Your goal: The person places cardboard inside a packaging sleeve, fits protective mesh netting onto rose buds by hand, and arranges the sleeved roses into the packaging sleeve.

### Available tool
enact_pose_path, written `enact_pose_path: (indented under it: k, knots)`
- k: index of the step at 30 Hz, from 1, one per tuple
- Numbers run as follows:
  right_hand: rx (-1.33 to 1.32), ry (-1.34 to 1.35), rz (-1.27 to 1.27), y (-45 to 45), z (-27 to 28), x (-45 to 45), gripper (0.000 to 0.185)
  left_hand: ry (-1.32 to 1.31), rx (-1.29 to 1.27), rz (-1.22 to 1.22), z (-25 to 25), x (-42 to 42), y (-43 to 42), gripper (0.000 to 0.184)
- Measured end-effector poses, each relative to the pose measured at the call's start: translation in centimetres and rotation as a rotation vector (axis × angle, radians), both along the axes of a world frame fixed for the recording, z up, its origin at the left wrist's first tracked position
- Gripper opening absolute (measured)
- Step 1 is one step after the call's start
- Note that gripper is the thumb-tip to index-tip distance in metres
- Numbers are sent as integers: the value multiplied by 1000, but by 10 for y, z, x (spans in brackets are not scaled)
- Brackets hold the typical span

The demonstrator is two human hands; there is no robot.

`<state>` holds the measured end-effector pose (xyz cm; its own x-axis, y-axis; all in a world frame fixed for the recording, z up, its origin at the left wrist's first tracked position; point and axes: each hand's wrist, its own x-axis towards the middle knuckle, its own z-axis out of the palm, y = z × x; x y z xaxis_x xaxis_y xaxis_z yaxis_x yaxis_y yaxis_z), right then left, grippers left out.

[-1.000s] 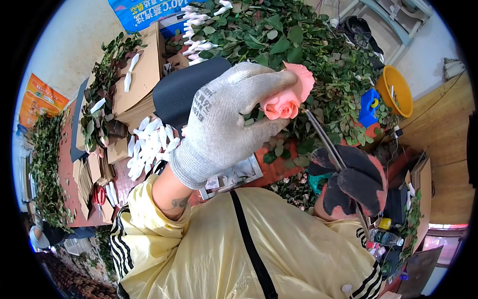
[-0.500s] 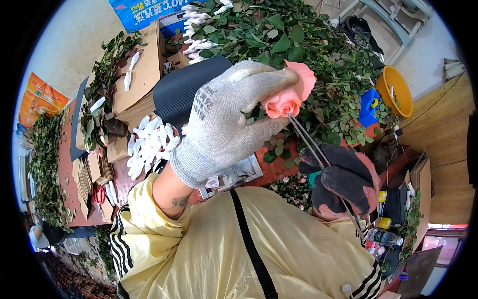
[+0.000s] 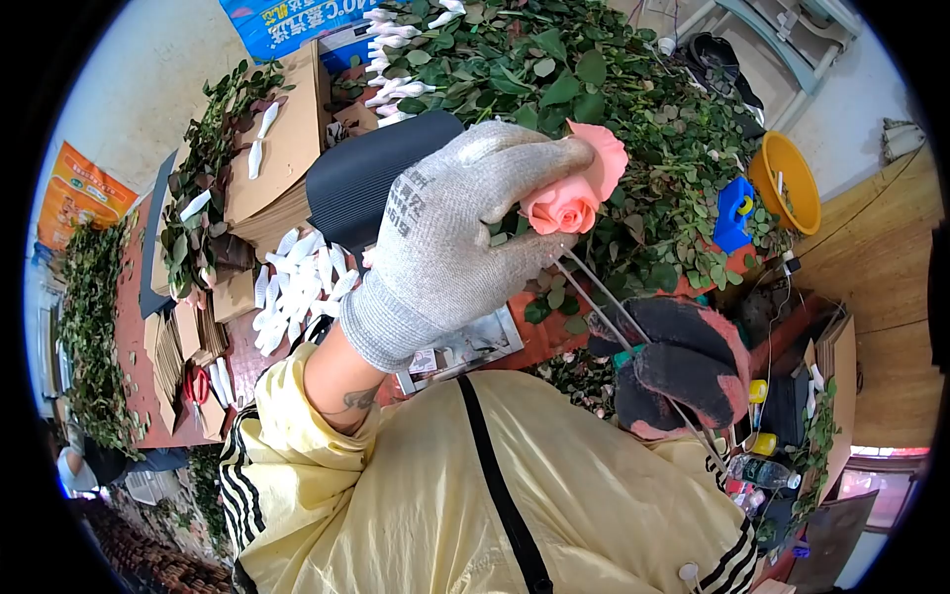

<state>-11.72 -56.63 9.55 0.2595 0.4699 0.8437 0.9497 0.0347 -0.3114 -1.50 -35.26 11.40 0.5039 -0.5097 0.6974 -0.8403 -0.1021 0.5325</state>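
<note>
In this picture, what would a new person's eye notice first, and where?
Probably the pink rose near the middle, held in the gloved left hand. Next, the metal tweezers in the right hand, their tips close below the bloom. Then the orange bowl, upper right, beside green leaves.

Leaf pile (image 3: 683,168) crowds room beyond and right of left hand's (image 3: 450,233) grip on rose (image 3: 569,206). Ribbed black pad (image 3: 358,173) obstructs left. Gap toward right hand (image 3: 683,366) open, except where tweezers (image 3: 606,293) slant through.
</note>
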Motion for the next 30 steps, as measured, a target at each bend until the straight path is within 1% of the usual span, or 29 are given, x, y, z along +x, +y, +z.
enact_pose_path:
  k: [7, 9, 12, 14, 15, 16, 18, 20, 21, 22, 24, 25, 27, 28, 30]
  knots:
    - [-11, -14, 20, -2, 0, 3, 31, -1, -19, 14, -1, 0, -1, 46]
    - [-17, -15, 37, -2, 0, 4, 31, 26, -9, -5, -1, 1, 1, 54]
    - [-29, -3, 88, -8, -3, 7, 32, 31, -14, -6, 1, 2, 1, 53]
    - [-42, 41, 172, -15, -11, 9, 32, 38, -22, 5, 1, 4, 5, 53]
    - [-46, 218, 266, -18, -23, 9, 24, 43, -24, 9, 2, 6, 7, 53]
    - [-88, 353, 136, -17, -34, 2, 28, 1, -53, 30, 1, 10, 9, 52]
    - [-188, 635, -112, -14, -57, -12, 38, 1, -66, 75, 3, 14, 17, 52]
    - [-272, 966, -315, 5, -88, -28, 37, 70, -93, 107, 5, 15, 24, 51]
    - [-314, 874, -476, 19, -104, -29, 34, 71, -88, 113, 4, 14, 26, 51]
    - [-308, 874, -472, 28, -119, -24, 34, 72, -77, 137, 4, 15, 28, 51]
    - [-759, 589, -705, 45, -145, -10, 24, 79, -57, 160, 3, 17, 31, 50]
    - [-746, 583, -713, 55, -155, -1, 24, 67, -50, 153, 2, 17, 31, 50]
    - [-960, 621, -713, 75, -176, 17, 13, 67, -64, 151, 2, 17, 32, 50]
    - [-946, 612, -724, 83, -198, 25, 13, 80, -40, 156, 4, 16, 32, 50]
    - [-990, 475, -715, 93, -246, 34, 15, 99, -22, 157, 6, 13, 34, 50]
